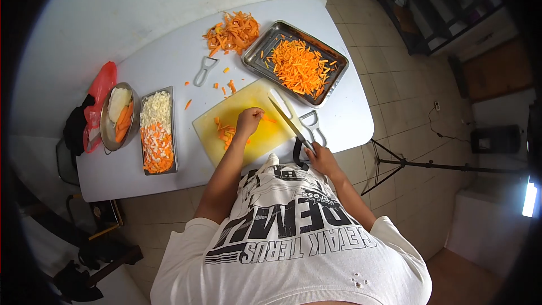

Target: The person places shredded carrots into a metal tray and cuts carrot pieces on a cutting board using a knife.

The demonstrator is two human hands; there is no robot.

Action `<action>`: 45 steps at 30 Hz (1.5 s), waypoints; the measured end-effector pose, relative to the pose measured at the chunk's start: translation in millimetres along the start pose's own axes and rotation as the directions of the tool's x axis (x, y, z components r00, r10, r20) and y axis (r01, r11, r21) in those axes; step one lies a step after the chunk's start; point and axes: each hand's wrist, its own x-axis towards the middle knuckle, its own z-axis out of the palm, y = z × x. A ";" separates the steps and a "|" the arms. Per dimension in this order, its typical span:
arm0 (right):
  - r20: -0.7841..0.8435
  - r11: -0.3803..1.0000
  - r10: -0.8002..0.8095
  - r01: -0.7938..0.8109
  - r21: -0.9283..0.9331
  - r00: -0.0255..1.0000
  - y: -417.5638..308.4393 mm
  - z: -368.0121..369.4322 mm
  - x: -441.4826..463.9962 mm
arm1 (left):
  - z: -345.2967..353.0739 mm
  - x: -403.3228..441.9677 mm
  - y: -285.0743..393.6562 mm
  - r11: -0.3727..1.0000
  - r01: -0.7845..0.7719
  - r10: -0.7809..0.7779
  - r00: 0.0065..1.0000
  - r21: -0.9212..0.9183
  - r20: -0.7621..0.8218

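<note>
My right hand (323,160) is wrapped round the handle of a kitchen knife (291,123), its blade slanting up and left over the right edge of the yellow cutting board (212,149). My left hand (250,121) is over the middle of the board, fingers pinched together at a small carrot piece (269,118). How much of the carrot lies inside the fingers is hidden. Left of that hand, cut carrot pieces (224,133) lie in a loose heap on the board. A second peeler (312,124) rests beside the knife, partly behind it.
A metal tray (254,68) holds carrot sticks (302,68). Carrot peelings (232,32) and a peeler (204,72) lie at the back. Leftward are a pan of chopped vegetables (157,130), a bowl with whole carrots (123,124) and a red bag (101,90). A tripod (401,162) stands right.
</note>
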 end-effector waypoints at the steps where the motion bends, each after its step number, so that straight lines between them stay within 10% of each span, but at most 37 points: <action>1: 0.024 1.000 0.003 -0.002 -0.019 1.000 -2.3 -1.4 0.5 | 1.1 1.0 0.2 0.999 0.011 -0.011 1.000 0.042 0.000; 6: 0.037 0.997 -0.028 0.031 -0.064 0.999 -19.8 -2.8 -2.6 | 2.7 -10.3 19.1 0.938 0.127 -0.085 0.986 0.322 -0.140; 18: -0.022 0.974 -0.198 0.194 -0.118 0.980 -34.2 11.4 -2.7 | 5.9 -18.8 -2.2 0.993 0.060 -0.018 0.927 0.099 -0.375; 30: 0.070 0.987 -0.035 0.045 -0.153 0.997 -47.4 9.1 -3.5 | 1.1 2.9 -2.0 0.972 0.209 -0.199 0.976 0.107 -0.094; 45: 0.170 0.964 0.092 -0.044 -0.263 0.981 -46.9 18.3 7.0 | -3.2 11.8 -13.5 0.865 0.387 -0.360 0.922 -0.320 0.140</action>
